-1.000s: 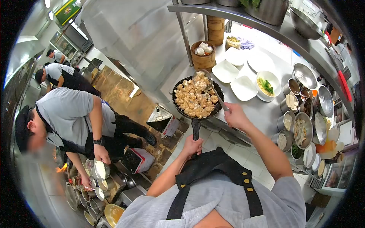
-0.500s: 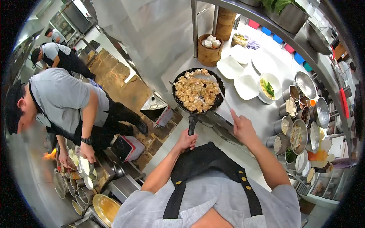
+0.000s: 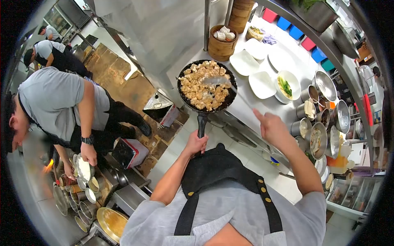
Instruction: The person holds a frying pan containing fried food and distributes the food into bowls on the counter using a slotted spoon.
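My left hand [image 3: 196, 143] is wrapped round the black handle [image 3: 202, 124] of a frying pan [image 3: 189, 103]. Browned, lumpy pieces of food [image 3: 205, 92] cover much of the pan's bottom. A spatula [image 3: 216, 80] has its blade among the food on the right side. My right hand [image 3: 276, 129] is closed, index finger stretched along the spatula's line; the handle between pan and fingers is faint against the counter. Beyond the pan stands a bamboo steamer [image 3: 222, 50] holding white buns [image 3: 225, 34].
White dishes [image 3: 262, 85] and a bowl with greens [image 3: 287, 99] stand on the steel counter [image 3: 242, 104]. Several metal containers [image 3: 319, 141] crowd the right side. A shelf [image 3: 328, 45] passes overhead. To the left, a co-worker [image 3: 57, 94] bends over pots near a flame [image 3: 49, 166].
The pan appears slightly farther left and higher in view. The spatula blade has shifted left and lies flatter across the food. My right hand appears a little farther right and higher.
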A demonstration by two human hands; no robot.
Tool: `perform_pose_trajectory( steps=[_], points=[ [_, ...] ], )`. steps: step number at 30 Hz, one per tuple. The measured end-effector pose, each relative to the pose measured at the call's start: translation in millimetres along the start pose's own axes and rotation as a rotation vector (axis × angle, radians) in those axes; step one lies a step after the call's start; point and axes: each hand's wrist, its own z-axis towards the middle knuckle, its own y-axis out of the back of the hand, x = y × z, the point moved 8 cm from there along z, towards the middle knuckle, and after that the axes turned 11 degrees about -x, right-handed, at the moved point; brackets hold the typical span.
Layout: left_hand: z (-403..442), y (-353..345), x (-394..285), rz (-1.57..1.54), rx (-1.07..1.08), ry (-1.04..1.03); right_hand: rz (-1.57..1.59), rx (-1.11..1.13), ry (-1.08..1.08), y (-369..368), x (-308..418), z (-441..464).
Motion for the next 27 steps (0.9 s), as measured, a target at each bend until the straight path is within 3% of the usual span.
perform_pose_trajectory(
  steps=[4, 9, 11, 13, 15, 16, 19, 20, 22, 24, 25, 27],
  points=[
    [2.1, -2.1, -1.5, -0.011, -0.038, -0.032, -0.003, 0.01, 0.024, -44.6, 27.1, 8.4],
    [11.9, -5.9, 4.7, -0.025, -0.052, -0.072, 0.003, -0.046, -0.058, -5.7, 15.5, 7.2],
    [15.8, -7.4, 7.5, 0.057, -0.207, -0.093, -0.035, -0.066, -0.104, -5.6, 17.5, 11.5],
    [25.1, -19.5, 7.4, 0.097, -0.231, -0.091, -0.07, -0.078, -0.194, -25.2, 24.9, 37.4],
    [35.8, -15.8, 11.3, 0.309, -0.477, -0.273, -0.041, -0.053, -0.232, -42.5, 35.5, 64.9],
    [19.7, -25.3, -21.4, 0.37, -0.507, -0.321, -0.053, -0.063, -0.235, -47.3, 38.5, 79.3],
    [46.7, -33.8, -13.8, 0.373, -0.567, -0.432, -0.019, -0.126, -0.253, -47.6, 53.8, 98.4],
    [56.2, -37.3, -6.4, 0.399, -0.556, -0.338, 0.046, -0.064, -0.282, -45.8, 60.2, 97.6],
    [52.3, -46.2, -15.3, 0.371, -0.549, -0.345, 0.106, -0.009, -0.312, -47.4, 64.1, 95.3],
    [59.4, -51.2, -11.4, 0.283, -0.522, -0.294, 0.345, 0.141, -0.524, -66.9, 50.3, 84.3],
    [45.3, -53.7, -32.2, 0.282, -0.521, -0.296, 0.344, 0.138, -0.523, -59.9, 53.9, 83.5],
    [19.8, -58.6, -59.7, 0.363, -0.475, -0.18, 0.83, 0.221, -0.8, -62.1, 62.2, 71.0]
  ],
)
